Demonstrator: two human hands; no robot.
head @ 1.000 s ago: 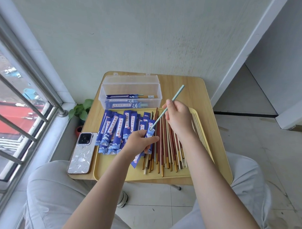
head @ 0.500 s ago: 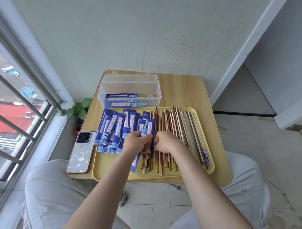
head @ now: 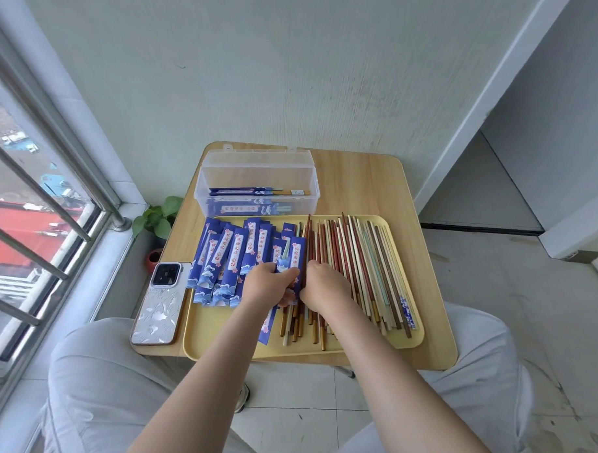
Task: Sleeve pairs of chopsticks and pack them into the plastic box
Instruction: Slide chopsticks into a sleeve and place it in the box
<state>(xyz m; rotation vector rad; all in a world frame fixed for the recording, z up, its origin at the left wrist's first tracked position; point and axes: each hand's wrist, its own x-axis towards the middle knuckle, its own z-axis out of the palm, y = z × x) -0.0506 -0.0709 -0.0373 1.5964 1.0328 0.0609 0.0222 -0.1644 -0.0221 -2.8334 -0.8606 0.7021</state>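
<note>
- A phone lies at the left edge of the tabletop, just beside the yellow tray.
- Blue sleeves lie fanned over the left part of the tray, their near ends just left of the left hand.
- The box stands open on the tabletop behind the tray, touching its far rim; a few sleeved pairs lie flat inside it, well beyond both hands.
- The left hand rests on the tray near its middle, fingers curled round one sleeve, whose far end points away from the person and whose near end sticks out below the hand.
- A pale green chopstick pokes out of that sleeve's far end.
- The right hand lies just beside the left, nearly touching it, knuckles up and fingers curled down into the loose chopsticks; I cannot tell what it holds, if anything.
- Loose chopsticks, red, brown, cream and pale green, lie side by side across the right half of the tray, running under and to the right of the right hand.
</note>
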